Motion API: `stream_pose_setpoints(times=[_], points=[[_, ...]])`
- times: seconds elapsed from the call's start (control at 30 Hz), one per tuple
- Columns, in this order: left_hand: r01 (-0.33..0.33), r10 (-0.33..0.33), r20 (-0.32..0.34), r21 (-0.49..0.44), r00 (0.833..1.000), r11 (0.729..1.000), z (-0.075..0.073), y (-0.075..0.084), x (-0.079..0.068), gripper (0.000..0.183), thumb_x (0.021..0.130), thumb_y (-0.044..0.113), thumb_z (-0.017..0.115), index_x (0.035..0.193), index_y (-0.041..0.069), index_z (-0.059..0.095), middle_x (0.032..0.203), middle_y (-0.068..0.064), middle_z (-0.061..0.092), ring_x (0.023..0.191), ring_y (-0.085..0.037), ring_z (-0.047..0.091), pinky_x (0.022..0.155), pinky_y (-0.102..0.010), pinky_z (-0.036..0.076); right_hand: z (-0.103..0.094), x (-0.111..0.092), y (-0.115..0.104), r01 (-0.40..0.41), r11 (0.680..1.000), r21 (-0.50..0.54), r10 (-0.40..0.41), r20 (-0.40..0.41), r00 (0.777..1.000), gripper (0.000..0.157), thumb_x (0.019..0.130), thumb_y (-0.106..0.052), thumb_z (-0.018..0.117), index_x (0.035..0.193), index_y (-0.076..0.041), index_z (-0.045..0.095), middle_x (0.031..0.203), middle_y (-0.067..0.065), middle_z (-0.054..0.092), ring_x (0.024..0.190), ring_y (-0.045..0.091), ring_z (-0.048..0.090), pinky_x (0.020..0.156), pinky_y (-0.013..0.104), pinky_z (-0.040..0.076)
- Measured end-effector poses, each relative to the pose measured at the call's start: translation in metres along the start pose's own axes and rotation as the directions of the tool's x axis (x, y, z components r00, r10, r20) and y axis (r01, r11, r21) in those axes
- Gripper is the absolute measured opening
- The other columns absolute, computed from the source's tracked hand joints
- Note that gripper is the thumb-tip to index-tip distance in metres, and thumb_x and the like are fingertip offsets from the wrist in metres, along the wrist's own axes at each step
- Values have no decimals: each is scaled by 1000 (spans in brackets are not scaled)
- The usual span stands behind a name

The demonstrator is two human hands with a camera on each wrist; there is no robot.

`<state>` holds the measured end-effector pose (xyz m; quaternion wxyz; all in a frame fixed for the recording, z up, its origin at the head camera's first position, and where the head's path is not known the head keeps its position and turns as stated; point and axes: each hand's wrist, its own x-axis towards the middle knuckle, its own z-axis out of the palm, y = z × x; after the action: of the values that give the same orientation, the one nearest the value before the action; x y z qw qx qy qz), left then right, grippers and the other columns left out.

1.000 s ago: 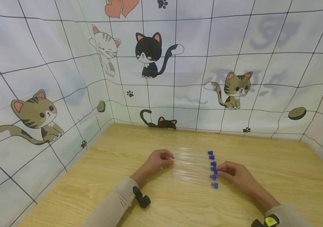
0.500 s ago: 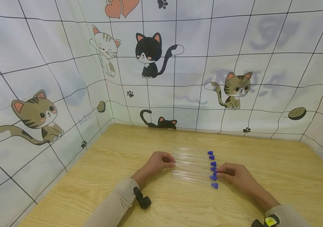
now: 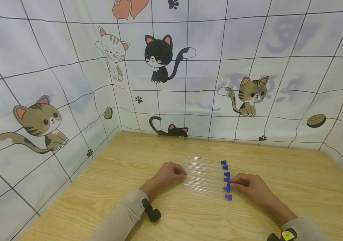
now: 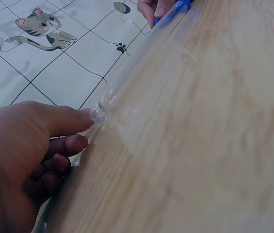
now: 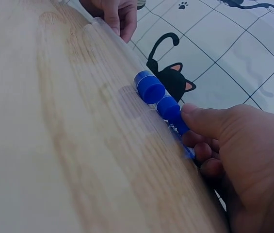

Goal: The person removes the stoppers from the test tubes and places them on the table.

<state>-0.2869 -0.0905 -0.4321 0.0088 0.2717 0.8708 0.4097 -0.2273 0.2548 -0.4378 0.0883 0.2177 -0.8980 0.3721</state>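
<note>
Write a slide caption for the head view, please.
Left hand and right hand at opposite ends of blue-capped clear tubes.

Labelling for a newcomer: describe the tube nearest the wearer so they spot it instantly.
On the wooden table, clear tubes lie in a row, blue caps toward the right hand. Pick the end tube on the person's side; its cap sits lowest in the head view.
</note>
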Motion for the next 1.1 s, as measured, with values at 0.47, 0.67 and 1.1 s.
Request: stream_pose_setpoints(times=[0.47, 0.67, 1.1], points=[[11, -11, 11, -6, 1000, 1000, 0, 3, 1, 6, 83, 21, 76, 87, 17, 74, 67, 7, 58, 63, -8, 49, 57, -23, 39, 0, 0, 1, 0, 1000, -22, 0, 2, 1000, 10, 88, -33, 70, 96, -28, 71, 92, -17, 67, 87, 5, 64, 75, 26, 52], [22, -22, 21, -4, 1000, 1000, 0, 4, 0, 7, 83, 23, 77, 87, 18, 73, 67, 7, 59, 63, -7, 49, 56, -22, 38, -1, 0, 0, -3, 1000, -5, 3, 3, 1000, 11, 87, -31, 70, 97, -26, 71, 91, -16, 68, 85, 6, 64, 74, 26, 52], [33, -33, 6, -18, 999, 999, 0, 5, -2, 5, 84, 22, 75, 88, 19, 73, 67, 6, 60, 62, -9, 50, 56, -23, 39, 0, 0, 1, -30, 1000, -7, 30, -4, 1000, 15, 87, -33, 71, 98, -24, 71, 92, -14, 68, 85, 7, 65, 75, 27, 52]])
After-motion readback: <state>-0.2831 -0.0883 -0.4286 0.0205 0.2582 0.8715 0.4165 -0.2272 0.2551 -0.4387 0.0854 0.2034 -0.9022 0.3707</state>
